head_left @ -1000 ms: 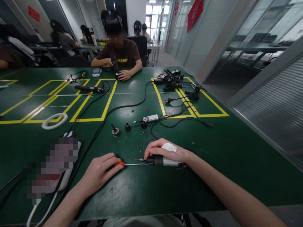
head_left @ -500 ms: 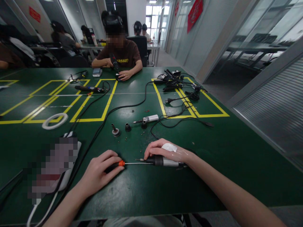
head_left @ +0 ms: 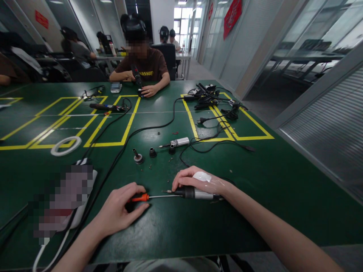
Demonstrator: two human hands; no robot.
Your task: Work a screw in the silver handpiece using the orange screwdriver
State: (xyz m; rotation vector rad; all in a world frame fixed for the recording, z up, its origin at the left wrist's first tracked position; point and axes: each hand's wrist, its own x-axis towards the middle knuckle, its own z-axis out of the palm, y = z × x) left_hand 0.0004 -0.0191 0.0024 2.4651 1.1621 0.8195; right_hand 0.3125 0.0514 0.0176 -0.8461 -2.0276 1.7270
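Only one view: cam on my head, looking fwd and down over the green bench (head_left: 255,211). Wide lens, edges bend. My forearms come in from the bottom edge; left hand (head_left: 119,209) and right hand (head_left: 198,181) sit close, lower centre. Far bench end, seated people and glass walls fill the upper frame.

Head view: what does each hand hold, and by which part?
Left hand grips screwdriver by its orange handle; right hand presses cylindrical tool at its middle.
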